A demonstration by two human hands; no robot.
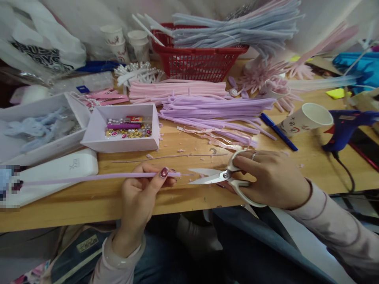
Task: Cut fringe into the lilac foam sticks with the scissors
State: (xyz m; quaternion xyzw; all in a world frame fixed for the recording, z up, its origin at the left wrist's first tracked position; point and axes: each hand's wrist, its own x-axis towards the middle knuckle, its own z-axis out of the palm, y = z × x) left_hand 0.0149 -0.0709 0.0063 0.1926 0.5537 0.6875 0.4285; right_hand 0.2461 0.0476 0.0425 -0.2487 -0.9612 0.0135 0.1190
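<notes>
My left hand pinches a long lilac pipe cleaner near its right end, holding it level over the wooden table. The stem runs off to the left past a white case. My right hand grips white-handled scissors. Their blades are parted and point left at the bare wire tip of the pipe cleaner. A thin bare wire lies on the table just behind both hands.
Bundles of lilac and pink pipe cleaners lie mid-table before a red basket. A white box of beads, a paper cup, a blue pen and a blue glue gun stand around.
</notes>
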